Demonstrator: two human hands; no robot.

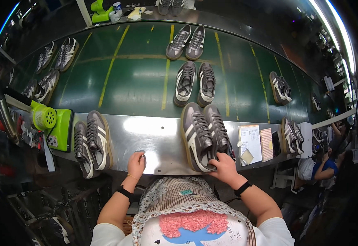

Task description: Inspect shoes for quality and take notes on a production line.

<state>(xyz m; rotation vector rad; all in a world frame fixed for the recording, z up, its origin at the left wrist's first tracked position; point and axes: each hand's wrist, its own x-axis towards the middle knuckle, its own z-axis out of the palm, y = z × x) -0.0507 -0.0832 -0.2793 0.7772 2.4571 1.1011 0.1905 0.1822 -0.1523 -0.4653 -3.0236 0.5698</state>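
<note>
A pair of grey sneakers (pixel 200 137) with white side stripes and gum soles stands on the metal ledge in front of me, toes pointing away. My right hand (pixel 225 167) grips the pair at the heel openings, its fingertips partly hidden by the shoes. Over the ledge's near edge, left of that pair, my left hand (pixel 136 165) has its fingers loosely bent and apart, and I see nothing held in it. Another matching sneaker pair (pixel 93 141) sits further left on the ledge.
Beyond the metal ledge (pixel 146 135) runs a green conveyor belt (pixel 138 82) with yellow lines and several sneaker pairs. A bright green machine (pixel 60 127) stands left. On the right lie a notepad (pixel 250 141) and a sneaker pair (pixel 292 135). A co-worker (pixel 325 168) sits far right.
</note>
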